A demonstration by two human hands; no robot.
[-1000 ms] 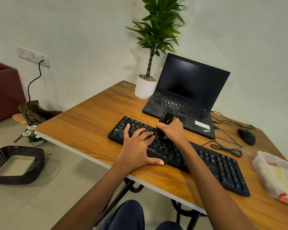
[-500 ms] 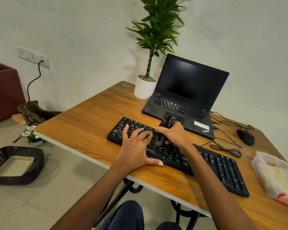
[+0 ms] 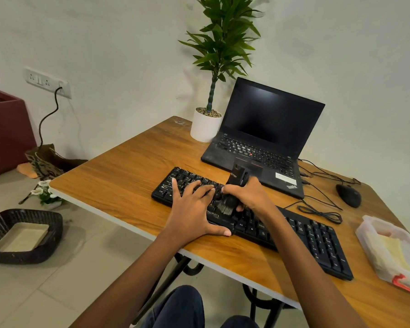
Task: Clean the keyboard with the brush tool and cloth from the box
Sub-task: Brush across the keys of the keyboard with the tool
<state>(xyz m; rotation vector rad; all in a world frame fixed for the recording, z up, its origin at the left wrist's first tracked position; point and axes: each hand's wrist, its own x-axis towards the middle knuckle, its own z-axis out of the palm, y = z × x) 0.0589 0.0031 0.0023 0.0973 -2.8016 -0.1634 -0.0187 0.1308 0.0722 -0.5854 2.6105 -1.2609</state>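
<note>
I see bare tabletop [image 3: 118, 178] left of my left hand [image 3: 192, 209], open passage. Just beyond right hand [image 3: 249, 197], laptop [image 3: 258, 152] blocks; cable [image 3: 317, 213], mouse [image 3: 348, 195], box [image 3: 388, 247] crowd its right.

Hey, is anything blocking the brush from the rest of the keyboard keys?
Yes, on one side. The left hand lies flat on the left keys of the long black keyboard, right beside the black brush tool with grey bristles that the right hand grips. Nothing rests on the right-end keys.
</note>
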